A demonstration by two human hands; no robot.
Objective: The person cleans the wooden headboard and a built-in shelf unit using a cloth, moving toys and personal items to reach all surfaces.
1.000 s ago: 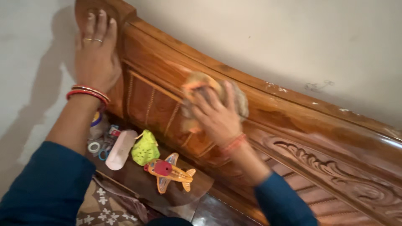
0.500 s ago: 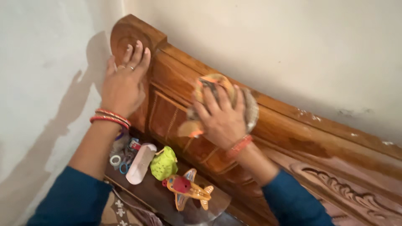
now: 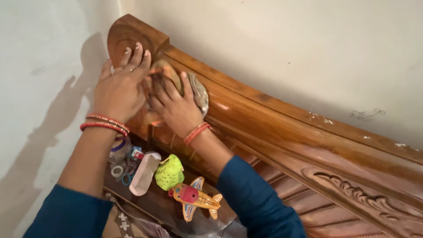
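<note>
A carved wooden headboard (image 3: 282,128) runs along the pale wall. My left hand (image 3: 118,88) lies flat on the headboard's rounded corner post (image 3: 125,33), fingers spread, with rings and red bangles on the wrist. My right hand (image 3: 174,105) presses a crumpled beige and orange cloth (image 3: 196,88) against the headboard's upper panel, right beside my left hand. Part of the cloth is hidden under my fingers.
On a dark shelf (image 3: 163,202) below the headboard lie an orange and red toy plane (image 3: 194,198), a green lumpy toy (image 3: 169,172), a pinkish oblong case (image 3: 143,172), blue-handled scissors (image 3: 128,174), a tape roll (image 3: 116,171) and a small jar (image 3: 119,147). A patterned bedsheet (image 3: 119,224) shows at bottom left.
My right hand has slid the cloth left along the headboard until it is next to my left hand. My left hand stays on the corner post.
</note>
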